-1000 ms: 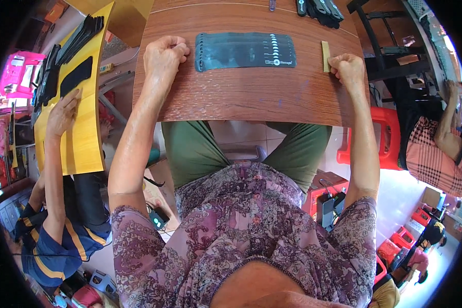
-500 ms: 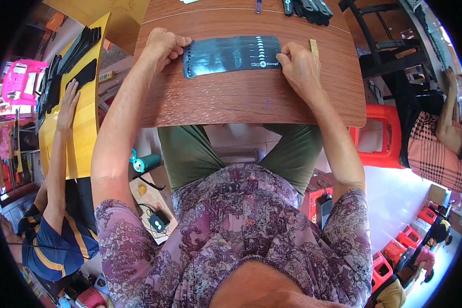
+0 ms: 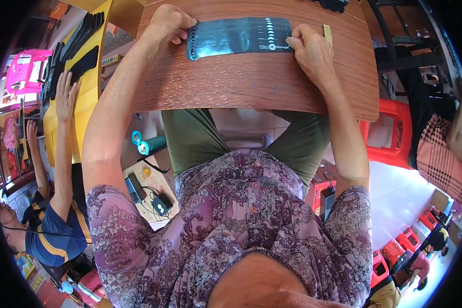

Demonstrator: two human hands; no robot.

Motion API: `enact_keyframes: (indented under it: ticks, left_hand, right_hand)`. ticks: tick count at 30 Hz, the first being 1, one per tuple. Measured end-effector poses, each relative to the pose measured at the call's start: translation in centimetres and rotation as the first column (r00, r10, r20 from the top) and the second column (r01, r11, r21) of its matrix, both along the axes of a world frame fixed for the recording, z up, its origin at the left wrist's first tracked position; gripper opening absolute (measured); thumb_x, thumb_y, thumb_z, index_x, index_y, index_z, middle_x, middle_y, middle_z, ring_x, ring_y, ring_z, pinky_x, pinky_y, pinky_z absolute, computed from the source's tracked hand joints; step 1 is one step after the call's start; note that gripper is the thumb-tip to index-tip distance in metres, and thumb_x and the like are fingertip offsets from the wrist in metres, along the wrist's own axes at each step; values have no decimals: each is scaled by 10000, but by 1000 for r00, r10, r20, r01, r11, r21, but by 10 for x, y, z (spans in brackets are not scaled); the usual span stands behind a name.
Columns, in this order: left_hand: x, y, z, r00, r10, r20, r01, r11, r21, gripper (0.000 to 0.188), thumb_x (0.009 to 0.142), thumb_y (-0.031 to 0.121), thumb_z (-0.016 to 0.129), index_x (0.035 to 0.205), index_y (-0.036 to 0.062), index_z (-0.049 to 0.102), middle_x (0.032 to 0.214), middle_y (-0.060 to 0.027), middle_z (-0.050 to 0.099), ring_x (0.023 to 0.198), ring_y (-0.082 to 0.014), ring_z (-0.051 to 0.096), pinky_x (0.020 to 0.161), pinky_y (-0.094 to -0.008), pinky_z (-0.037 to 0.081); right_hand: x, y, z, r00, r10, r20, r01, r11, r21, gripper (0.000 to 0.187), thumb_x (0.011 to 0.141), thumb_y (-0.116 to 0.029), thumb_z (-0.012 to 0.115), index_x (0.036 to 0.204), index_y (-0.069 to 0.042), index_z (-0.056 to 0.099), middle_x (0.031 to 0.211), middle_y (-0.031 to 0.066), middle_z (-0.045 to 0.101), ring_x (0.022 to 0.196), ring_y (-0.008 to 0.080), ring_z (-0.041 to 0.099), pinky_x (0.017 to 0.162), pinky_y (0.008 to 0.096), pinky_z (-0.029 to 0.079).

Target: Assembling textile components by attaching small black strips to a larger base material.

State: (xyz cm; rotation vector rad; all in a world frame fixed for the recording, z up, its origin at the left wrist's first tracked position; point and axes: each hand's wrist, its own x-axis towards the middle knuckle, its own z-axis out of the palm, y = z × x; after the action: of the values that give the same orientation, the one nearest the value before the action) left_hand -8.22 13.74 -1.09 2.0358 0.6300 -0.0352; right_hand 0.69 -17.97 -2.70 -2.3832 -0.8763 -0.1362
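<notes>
A dark, glossy rectangular sheet [image 3: 226, 40] lies over the far half of the brown table, with white printing near its right end and a row of small marks along its left edge. Its upper left corner is between the thumb and fingers of my left hand [image 3: 168, 24]. At the right edge, my right hand [image 3: 314, 51] pinches the sheet with thumb and curled fingers. Both my forearms reach forward across the table's near edge. Beside my right hand lies a narrow yellowish strip [image 3: 327, 34].
Black items [image 3: 336, 4] rest at the far edge of the wood-grain table [image 3: 215, 92]. To the left, a co-worker's hand [image 3: 65, 97] is over a yellow table [image 3: 90, 97] bearing black strips. A red stool [image 3: 390, 133] stands at the right; a teal bottle [image 3: 151, 145] is below left.
The table, sheet and my hands appear higher in the view and slightly more to the right. Both hands keep hold of the sheet. The co-worker's hand has lifted off a black piece.
</notes>
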Motion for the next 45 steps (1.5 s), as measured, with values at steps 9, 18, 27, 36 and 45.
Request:
enact_keyframes:
  ticks: [9, 18, 27, 36, 45]
  left_hand:
    - [-1, -19, 10, 998, -44, -37, 47, 996, 73, 341, 694, 207, 822, 904, 9, 641, 621, -19, 576, 525, -102, 527, 434, -234, 372]
    - [10, -18, 11, 995, -17, -103, 29, 992, 120, 210, 678, 133, 795, 743, -8, 653, 595, -71, 586, 482, -142, 520, 405, -285, 403]
    - [12, -10, 4, 991, 14, -134, -4, 997, 73, 221, 632, 82, 811, 674, -23, 621, 549, -59, 517, 448, -156, 442, 392, -301, 343]
    - [3, -25, 13, 995, 85, 57, -76, 986, -148, 196, 625, 38, 795, 735, 6, 636, 569, -16, 532, 466, -118, 424, 424, -257, 304]
    - [-17, -25, 19, 982, -184, 39, 187, 975, -117, 256, 687, 149, 816, 864, 49, 660, 729, -3, 627, 611, -102, 530, 525, -242, 390]
  right_hand:
    - [-1, -1, 0, 999, -18, -37, 19, 1000, 20, 173, 804, -190, 655, 814, -33, 584, 851, 184, 648, 819, 376, 626, 712, 481, 462]
    - [0, 1, -2, 998, -44, -43, 45, 999, 25, 172, 797, -196, 657, 811, -41, 583, 869, 179, 649, 832, 380, 623, 719, 487, 458]
    - [-4, 3, 1, 994, -76, -73, 79, 996, 29, 197, 793, -211, 669, 822, -34, 589, 875, 183, 643, 837, 385, 621, 724, 490, 459]
    - [-3, 2, -7, 996, -82, -21, 83, 996, 33, 188, 801, -199, 652, 776, -47, 545, 805, 148, 631, 780, 350, 607, 674, 446, 446]
    - [-3, -1, -6, 997, -73, 11, 72, 996, 51, 193, 813, -212, 640, 787, -49, 539, 805, 148, 629, 772, 348, 604, 684, 447, 444]
